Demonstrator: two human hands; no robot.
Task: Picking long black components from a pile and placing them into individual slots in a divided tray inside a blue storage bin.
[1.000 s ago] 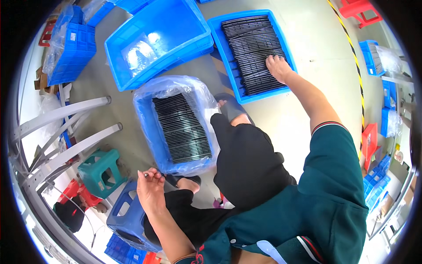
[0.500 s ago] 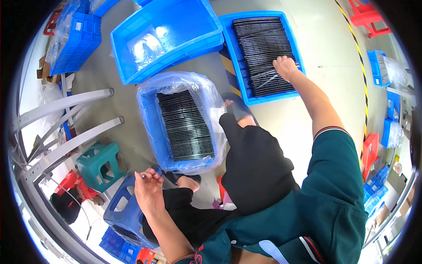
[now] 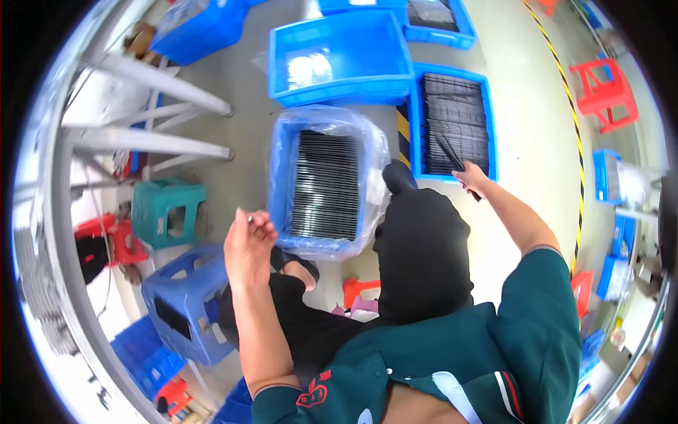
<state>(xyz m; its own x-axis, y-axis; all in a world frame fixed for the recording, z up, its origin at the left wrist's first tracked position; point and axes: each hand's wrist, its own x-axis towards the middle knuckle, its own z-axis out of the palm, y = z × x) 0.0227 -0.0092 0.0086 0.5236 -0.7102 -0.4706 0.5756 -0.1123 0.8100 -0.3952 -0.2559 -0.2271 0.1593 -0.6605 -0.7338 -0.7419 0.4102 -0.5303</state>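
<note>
My right hand (image 3: 472,178) is closed round a few long thin black strips (image 3: 448,151), held slanting over the near edge of a blue tray (image 3: 493,127). Rows of similar black strips (image 3: 455,106) lie in that tray. To the left, my left hand (image 3: 247,240) is raised with curled fingers beside a plastic-lined blue crate (image 3: 282,191). A small shiny tip shows between those fingers; the rest of it is hidden. Inside the lined crate, black strips (image 3: 325,187) are stacked close together.
Beyond the lined crate stands another blue crate (image 3: 342,60) with clear plastic inside. A teal stool (image 3: 166,208) and a blue stool (image 3: 183,304) stand at left, near grey metal legs (image 3: 187,155). A red stool (image 3: 609,95) is at the far right.
My right hand has lifted some strips off the stack and drawn them back toward me. My left hand stays raised with curled fingers. The view has shifted.
</note>
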